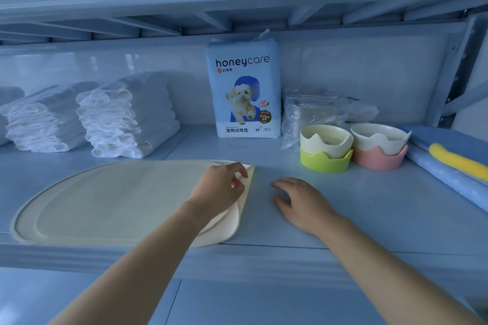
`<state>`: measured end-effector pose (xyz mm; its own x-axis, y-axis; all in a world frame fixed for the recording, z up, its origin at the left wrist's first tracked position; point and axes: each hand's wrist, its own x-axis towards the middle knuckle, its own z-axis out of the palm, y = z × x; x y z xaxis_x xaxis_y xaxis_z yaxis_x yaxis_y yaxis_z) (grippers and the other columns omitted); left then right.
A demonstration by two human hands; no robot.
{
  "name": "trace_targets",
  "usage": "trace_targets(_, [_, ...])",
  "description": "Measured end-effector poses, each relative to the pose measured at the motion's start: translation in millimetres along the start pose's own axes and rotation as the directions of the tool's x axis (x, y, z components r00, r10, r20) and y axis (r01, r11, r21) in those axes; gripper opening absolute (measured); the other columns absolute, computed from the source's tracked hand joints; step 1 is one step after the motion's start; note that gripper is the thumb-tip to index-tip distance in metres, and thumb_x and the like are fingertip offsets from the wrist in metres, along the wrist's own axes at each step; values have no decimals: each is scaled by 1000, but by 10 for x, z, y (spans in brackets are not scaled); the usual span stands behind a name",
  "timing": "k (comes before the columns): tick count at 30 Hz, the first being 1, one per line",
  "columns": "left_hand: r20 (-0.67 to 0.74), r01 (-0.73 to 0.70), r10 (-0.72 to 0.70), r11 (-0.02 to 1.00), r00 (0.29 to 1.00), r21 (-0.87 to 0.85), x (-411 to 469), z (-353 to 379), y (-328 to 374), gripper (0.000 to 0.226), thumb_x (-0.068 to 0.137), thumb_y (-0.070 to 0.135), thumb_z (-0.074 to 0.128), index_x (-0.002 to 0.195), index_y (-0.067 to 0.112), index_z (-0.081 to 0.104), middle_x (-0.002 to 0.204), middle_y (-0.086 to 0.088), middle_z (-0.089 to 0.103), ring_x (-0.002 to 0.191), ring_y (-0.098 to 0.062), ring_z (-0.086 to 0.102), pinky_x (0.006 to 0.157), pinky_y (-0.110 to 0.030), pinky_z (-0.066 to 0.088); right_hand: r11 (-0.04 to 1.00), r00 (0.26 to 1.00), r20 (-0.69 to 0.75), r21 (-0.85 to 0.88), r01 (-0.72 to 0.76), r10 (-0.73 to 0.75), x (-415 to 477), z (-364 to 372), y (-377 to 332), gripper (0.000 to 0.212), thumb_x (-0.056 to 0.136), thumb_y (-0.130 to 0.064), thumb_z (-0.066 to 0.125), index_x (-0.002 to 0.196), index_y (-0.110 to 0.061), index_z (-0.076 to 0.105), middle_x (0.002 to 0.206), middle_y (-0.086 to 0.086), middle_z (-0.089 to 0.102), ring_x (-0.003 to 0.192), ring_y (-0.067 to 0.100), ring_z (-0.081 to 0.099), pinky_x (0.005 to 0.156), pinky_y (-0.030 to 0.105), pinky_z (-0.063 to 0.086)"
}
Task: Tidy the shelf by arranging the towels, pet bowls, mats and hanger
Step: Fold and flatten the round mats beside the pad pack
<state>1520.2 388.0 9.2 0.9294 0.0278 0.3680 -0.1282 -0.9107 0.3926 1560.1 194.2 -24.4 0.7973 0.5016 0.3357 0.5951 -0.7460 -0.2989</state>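
While the left hand (221,187) pinches the cream oval silicone mat's (105,200) folded-over edge, right hand (298,200) rests released; mat step, next fold or flatten it.

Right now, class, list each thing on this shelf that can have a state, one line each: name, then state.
mat: lying flat, right edge folded up.
left hand: pinching the mat's lifted edge.
right hand: open, resting on the shelf.
towels: folded, stacked in piles.
green bowl: upright, cream insert seated.
pink bowl: upright, insert seated.
pad pack: standing, top appears opened.
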Motion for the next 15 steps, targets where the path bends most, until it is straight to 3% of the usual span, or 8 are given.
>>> trace_targets(3, [-16, 7, -7, 1000, 1000, 18, -20, -158, -245, 26, 85, 15, 47, 90, 29, 68, 86, 8, 60, 79, -13, 53, 73, -24, 44, 999, 998, 52, -18, 35, -34, 38, 35, -190, 43, 95, -30, 45, 136, -18, 44, 141, -2, 43, 129, 18, 41, 104, 31, 36])
trace_targets(7, [-58, 37, -35, 998, 998, 43, -107, -433, -593, 31, 87, 13, 45, 93, 30, 70, 90, 7, 58, 84, -13, 54, 74, -23, 41, 996, 995, 74, 65, 57, -62, 132, 155, -565, 47, 95, -35, 46, 138, -18, 41, 144, -1, 39, 132, 17, 38, 107, 29, 32])
trace_targets(15, [-86, 160, -152, 983, 985, 94, -473, -1034, -1614, 30, 88, 16, 46, 95, 32, 70, 90, 7, 59, 89, -16, 57, 76, -31, 49, 995, 993, 108, 95, 31, -42, 483, 409, -1370, 47, 97, -41, 39, 140, -22, 38, 147, -4, 34, 133, 15, 35, 107, 32, 32])
